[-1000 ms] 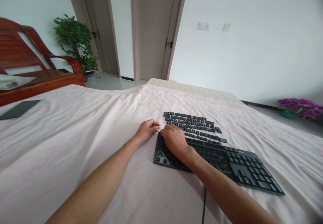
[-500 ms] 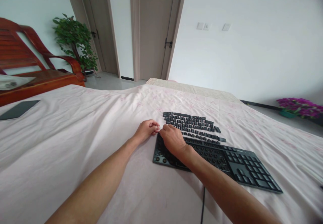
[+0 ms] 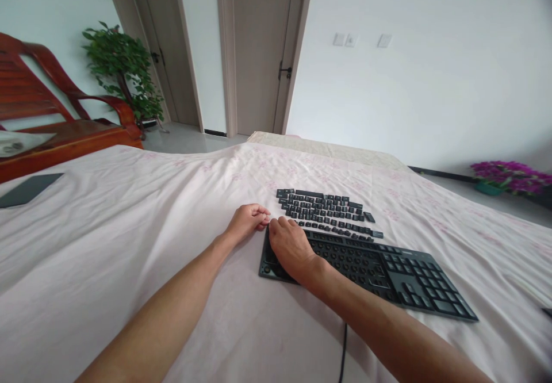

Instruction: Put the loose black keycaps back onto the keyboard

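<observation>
A black keyboard (image 3: 405, 282) lies on the pink-white cloth, its left part stripped of keycaps and its right part still capped. My right hand (image 3: 291, 245) rests over its upper left corner, fingers curled down; what the fingertips grip, if anything, is hidden. Just left of that corner is my left hand (image 3: 250, 222), its fingers pinched together near the keyboard's edge. Whatever is in that pinch is too small to make out. Behind the keyboard, loose black keycaps (image 3: 321, 207) lie in rows, with a long space bar keycap (image 3: 309, 194) in the farthest row.
The keyboard's cable (image 3: 344, 348) runs toward me under my right forearm. A dark flat object (image 3: 30, 190) lies at the cloth's left edge. Beyond are a wooden bench (image 3: 64, 124), a green plant (image 3: 121, 66), doors (image 3: 261, 49) and purple flowers (image 3: 511, 176).
The view has shifted slightly. My right hand has moved a little down and over the keyboard's left corner, its fingers curled. My left hand keeps its pinch almost in place.
</observation>
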Demonstrator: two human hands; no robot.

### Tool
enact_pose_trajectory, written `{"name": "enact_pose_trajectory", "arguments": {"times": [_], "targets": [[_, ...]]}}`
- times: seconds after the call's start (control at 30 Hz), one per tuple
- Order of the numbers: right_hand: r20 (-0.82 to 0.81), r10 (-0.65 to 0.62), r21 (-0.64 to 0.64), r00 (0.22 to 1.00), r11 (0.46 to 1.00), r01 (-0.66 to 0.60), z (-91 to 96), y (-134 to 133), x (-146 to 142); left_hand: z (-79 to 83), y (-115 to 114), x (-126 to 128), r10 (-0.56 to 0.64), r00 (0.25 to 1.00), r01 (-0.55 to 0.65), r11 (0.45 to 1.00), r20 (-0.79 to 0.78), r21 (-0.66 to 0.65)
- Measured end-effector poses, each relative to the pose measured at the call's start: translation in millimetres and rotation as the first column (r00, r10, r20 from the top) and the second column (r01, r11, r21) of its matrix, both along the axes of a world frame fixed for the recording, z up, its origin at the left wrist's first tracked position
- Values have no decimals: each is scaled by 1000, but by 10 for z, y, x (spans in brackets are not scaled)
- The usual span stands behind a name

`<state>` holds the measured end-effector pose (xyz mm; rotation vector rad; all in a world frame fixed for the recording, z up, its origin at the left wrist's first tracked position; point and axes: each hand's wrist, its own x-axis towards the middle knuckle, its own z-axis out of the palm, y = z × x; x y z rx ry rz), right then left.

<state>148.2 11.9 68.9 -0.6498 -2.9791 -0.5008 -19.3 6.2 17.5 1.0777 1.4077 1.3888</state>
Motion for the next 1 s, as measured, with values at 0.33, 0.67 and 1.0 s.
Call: {"name": "enact_pose_trajectory", "arguments": {"times": [0.33, 0.67, 1.0], "targets": [[-213, -109, -306, 971, 951, 40, 131, 338, 318, 4, 11, 33, 10, 1000, -10, 1000, -1, -9], [-204, -348, -288, 915, 915, 283, 164, 741, 511, -31, 19, 41, 20, 993, -22, 1000, -117, -15], [-99, -287, -185, 953, 946, 266, 104, 759, 317, -63, 32, 44, 18, 988, -19, 1000, -152, -4]]}}
